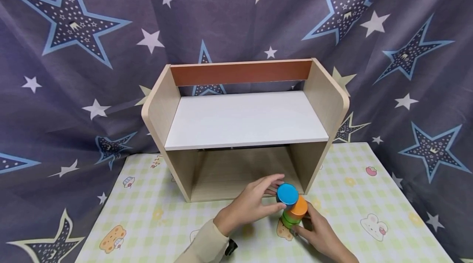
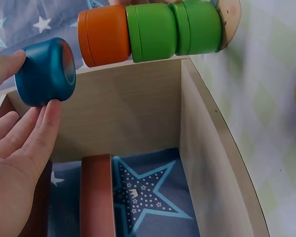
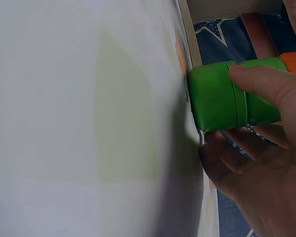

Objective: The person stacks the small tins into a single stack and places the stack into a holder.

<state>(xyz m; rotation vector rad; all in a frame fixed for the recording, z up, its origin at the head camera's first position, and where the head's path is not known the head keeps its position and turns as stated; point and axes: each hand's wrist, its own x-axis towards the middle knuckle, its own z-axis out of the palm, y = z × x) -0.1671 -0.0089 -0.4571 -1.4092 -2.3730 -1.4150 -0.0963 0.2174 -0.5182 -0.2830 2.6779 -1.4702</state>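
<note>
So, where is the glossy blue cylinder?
In the left wrist view, the glossy blue cylinder is upper left, held in the left hand, beside the glossy orange cylinder.

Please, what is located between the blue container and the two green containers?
The orange container, stacked on the green containers; a gap separates it from the blue container. The left wrist view shows this.

Left sleeve (image 1: 205, 241) pale cream, wrist-length; small black piece (image 1: 231, 247) beside cuff (image 1: 220, 231).

Stack of 3 cylinders (image 2: 154, 32) on the tablecloth (image 1: 369, 197), before the shelf (image 1: 245, 119)
</note>
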